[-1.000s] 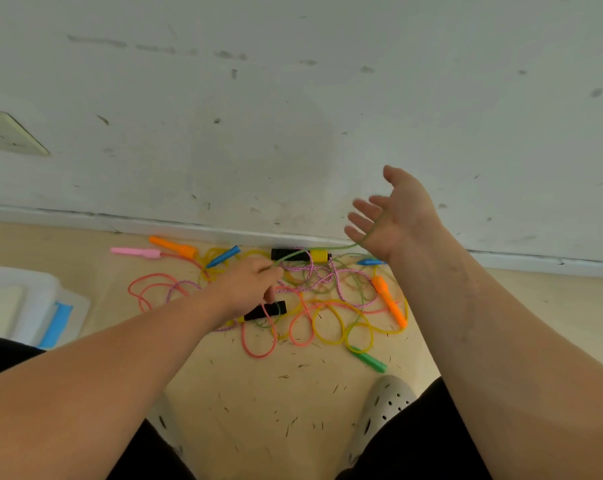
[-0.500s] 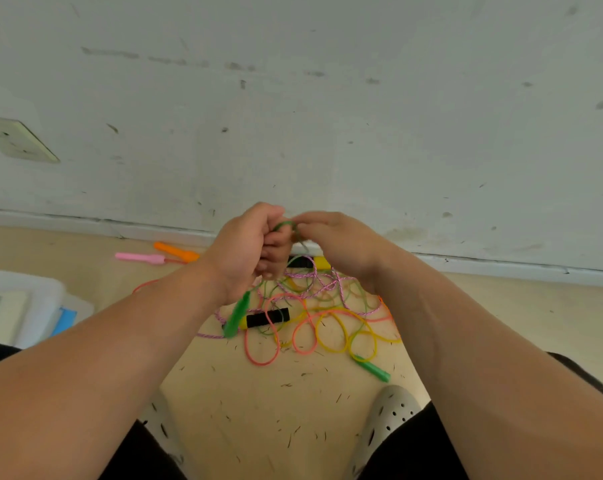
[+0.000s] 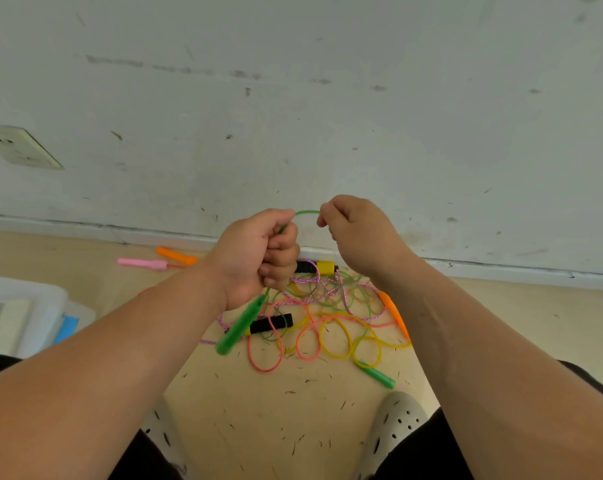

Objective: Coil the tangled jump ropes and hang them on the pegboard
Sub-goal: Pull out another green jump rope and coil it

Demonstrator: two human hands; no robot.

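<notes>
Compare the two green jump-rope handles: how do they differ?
The hanging green handle dangles below the left hand, which grips its cord; the lying green handle rests on the floor, untouched. The hanging one slants down-left, the lying one down-right. Both are bright green.

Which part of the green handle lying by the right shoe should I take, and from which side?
Take the green handle around its mid-barrel, from above and from the shoe side. It lies flat and slanted on the floor, its free end bare, while its cord end runs into the rope tangle.
</notes>
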